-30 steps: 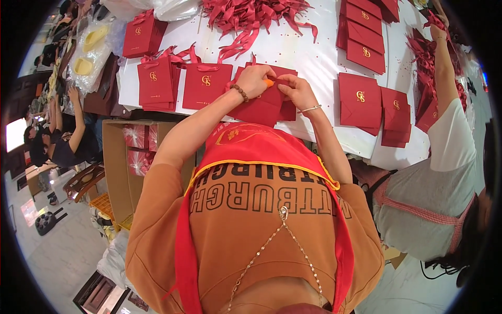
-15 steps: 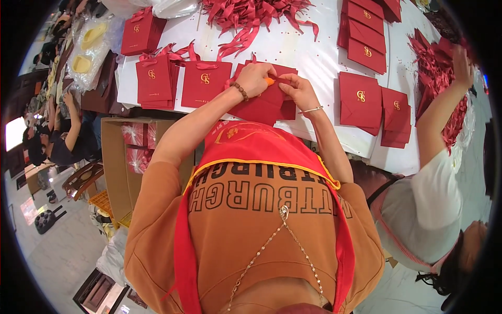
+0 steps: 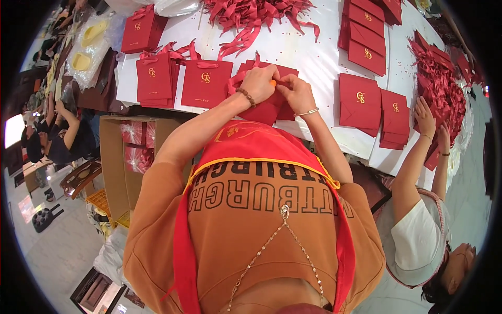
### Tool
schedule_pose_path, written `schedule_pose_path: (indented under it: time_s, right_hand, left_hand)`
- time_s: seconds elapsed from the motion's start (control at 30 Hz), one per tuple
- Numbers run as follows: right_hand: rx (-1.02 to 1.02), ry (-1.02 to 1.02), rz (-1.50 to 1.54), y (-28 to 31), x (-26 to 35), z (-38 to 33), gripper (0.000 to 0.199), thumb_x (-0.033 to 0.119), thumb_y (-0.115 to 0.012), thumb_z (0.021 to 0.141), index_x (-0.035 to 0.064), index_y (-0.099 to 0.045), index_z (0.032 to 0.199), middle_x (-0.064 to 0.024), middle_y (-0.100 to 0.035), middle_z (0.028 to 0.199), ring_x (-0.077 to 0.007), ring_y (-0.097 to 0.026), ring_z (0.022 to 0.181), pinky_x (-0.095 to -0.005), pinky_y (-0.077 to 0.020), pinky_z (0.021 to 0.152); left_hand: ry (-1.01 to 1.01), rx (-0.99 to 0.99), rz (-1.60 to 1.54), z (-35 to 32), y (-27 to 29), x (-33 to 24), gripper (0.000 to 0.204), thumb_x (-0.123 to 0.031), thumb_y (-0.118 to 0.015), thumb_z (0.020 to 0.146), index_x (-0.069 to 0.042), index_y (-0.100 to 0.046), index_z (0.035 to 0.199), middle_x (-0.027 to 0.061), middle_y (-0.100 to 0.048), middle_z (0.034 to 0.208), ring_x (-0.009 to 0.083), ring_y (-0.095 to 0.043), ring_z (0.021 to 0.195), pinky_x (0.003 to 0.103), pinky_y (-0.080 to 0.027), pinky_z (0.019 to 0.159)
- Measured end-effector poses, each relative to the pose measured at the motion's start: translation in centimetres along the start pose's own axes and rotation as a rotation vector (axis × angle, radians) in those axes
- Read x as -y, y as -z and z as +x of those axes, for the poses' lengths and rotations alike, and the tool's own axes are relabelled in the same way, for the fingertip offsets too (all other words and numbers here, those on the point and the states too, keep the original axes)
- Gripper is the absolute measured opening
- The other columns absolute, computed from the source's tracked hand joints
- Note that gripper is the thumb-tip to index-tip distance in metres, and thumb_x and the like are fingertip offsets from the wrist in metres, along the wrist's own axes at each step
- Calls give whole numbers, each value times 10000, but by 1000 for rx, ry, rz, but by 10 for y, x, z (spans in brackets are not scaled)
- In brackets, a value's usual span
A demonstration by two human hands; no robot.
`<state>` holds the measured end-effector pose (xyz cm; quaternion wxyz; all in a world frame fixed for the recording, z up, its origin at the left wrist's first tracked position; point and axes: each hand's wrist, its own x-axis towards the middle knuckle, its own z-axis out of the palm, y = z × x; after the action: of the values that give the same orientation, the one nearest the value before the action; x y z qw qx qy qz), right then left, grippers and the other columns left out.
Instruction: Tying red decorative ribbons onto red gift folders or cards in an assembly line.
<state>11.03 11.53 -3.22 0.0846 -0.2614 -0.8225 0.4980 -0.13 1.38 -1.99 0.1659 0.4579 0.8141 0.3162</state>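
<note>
Both my hands meet over a red paper gift bag (image 3: 261, 113) at the table's near edge. My left hand (image 3: 259, 85), with a beaded bracelet, is closed on a red ribbon (image 3: 238, 79) that loops out on its left side. A small orange piece (image 3: 272, 83) shows at its fingertips; its kind I cannot make out. My right hand (image 3: 297, 95), wearing a bangle, pinches close beside it, apparently on the same ribbon, though the fingers mostly hide it. More red bags (image 3: 288, 72) lie under and behind my hands.
Finished-looking red bags with ribbon handles (image 3: 205, 83) lie to the left, and flat red bags (image 3: 358, 100) to the right. A ribbon heap (image 3: 256, 14) lies at the back of the white table (image 3: 314, 57). A co-worker's hand (image 3: 424, 118) reaches in at right. A cardboard box (image 3: 116, 157) stands at lower left.
My hands have drawn closer together, the right shifting slightly left. The co-worker's arm has come down from the far ribbon pile, and both their hands now show at its near side.
</note>
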Motion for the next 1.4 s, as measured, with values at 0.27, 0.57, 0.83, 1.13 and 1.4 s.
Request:
schedule_pose_path:
  time_s: [0.27,0.57,0.83,1.13,1.4]
  right_hand:
    - [36,65,139,-1,3,-4,204,121,-610,749,18,-586,924,-137,-597,679,-236,-570,587,-306,-447,570]
    - [7,216,-24,-8,20,-20,222,75,-604,768,29,-559,980,-151,-621,772,-253,-619,674,-301,-465,597]
    - [-42,305,-30,-12,20,-22,188,72,-592,762,45,-555,944,-165,-603,733,-308,-599,675,-348,-463,579]
    - [-80,348,3,-10,17,-28,175,74,-608,738,52,-563,906,-156,-584,787,-311,-575,704,-366,-456,593]
    - [-332,587,-249,-15,24,-25,214,94,-655,704,57,-577,900,-128,-486,1076,-298,-503,941,-348,-451,683]
  left_hand:
    - [81,283,-43,3,36,4,180,-170,-647,707,-41,-580,811,107,-615,664,254,-590,607,337,-444,541]
    - [-39,842,-132,45,62,29,278,-238,-541,777,-5,-623,904,78,-625,780,142,-526,680,303,-409,620]
    - [60,980,21,56,55,13,211,-180,-568,703,4,-641,776,37,-559,604,108,-477,582,269,-380,541]
    - [353,392,-427,45,58,40,177,-201,-560,792,-34,-615,808,0,-568,729,67,-504,621,209,-397,544]
    - [385,380,-511,40,53,38,143,-186,-515,806,-62,-579,778,-3,-560,758,54,-447,545,193,-335,447]
